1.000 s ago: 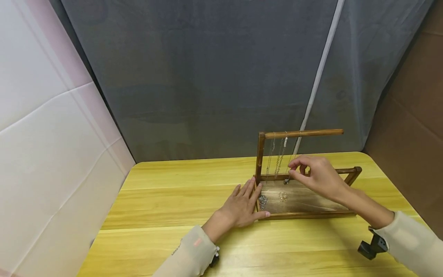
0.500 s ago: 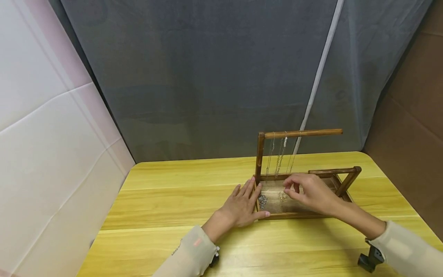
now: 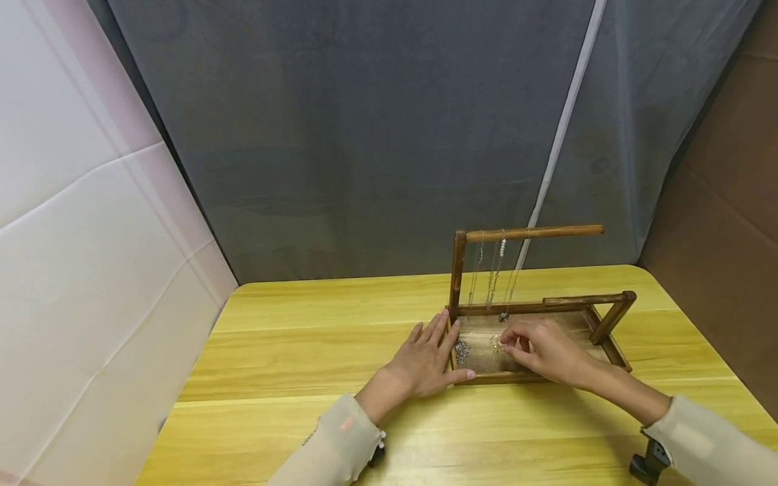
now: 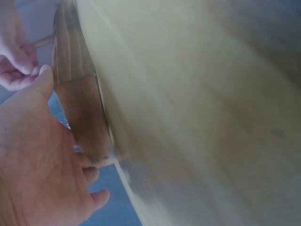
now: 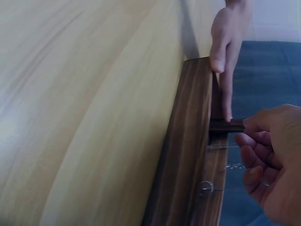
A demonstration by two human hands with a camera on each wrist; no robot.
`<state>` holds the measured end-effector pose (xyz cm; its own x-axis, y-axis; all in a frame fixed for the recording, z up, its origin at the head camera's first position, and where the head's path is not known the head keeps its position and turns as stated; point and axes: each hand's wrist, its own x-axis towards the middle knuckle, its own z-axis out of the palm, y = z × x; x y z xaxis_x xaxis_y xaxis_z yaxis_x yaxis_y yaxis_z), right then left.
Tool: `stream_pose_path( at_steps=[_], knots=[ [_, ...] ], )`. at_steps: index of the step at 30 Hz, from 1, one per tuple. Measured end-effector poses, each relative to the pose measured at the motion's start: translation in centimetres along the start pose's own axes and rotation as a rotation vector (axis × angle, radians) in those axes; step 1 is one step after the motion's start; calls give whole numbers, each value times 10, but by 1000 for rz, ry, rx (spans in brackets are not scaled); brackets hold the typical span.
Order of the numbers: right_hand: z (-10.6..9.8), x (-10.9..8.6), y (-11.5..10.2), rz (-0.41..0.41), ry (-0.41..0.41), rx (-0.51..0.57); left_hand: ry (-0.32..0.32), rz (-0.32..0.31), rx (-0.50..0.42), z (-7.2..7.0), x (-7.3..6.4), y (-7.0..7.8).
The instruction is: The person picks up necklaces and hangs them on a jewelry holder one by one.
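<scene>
A wooden jewelry stand with a shallow tray is on the table. My left hand rests flat at the tray's left end, fingers spread over its edge, thumb on the front rim. Inside, near those fingers, lies a bunched silver chain. My right hand is low over the tray, thumb and index finger bent toward each other right at a small gold chain. I cannot tell if they pinch it. A necklace with a dark pendant hangs behind the right hand.
Above the tray runs an upper wooden bar, from which several necklaces hang, one with white beads. A lower bar on a slanted post stands at the right. Yellow wood-grain table surrounds the stand; a grey curtain is behind.
My right hand has let go of the dark-pendant necklace and moved down and forward to the gold chain. The pendant now hangs free. My left hand has stayed in place.
</scene>
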<state>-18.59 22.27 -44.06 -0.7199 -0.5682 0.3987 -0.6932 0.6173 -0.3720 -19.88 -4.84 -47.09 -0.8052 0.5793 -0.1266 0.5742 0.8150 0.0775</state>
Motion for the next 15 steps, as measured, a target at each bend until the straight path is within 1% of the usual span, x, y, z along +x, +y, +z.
stream_pose_path(
  at_steps=[9, 15],
  knots=[
    [7, -5, 16, 79, -71, 26, -1, 5, -4, 0, 0, 0],
    [13, -6, 26, 99, -102, 35, 1, 6, 2, 0, 0, 0]
  ],
)
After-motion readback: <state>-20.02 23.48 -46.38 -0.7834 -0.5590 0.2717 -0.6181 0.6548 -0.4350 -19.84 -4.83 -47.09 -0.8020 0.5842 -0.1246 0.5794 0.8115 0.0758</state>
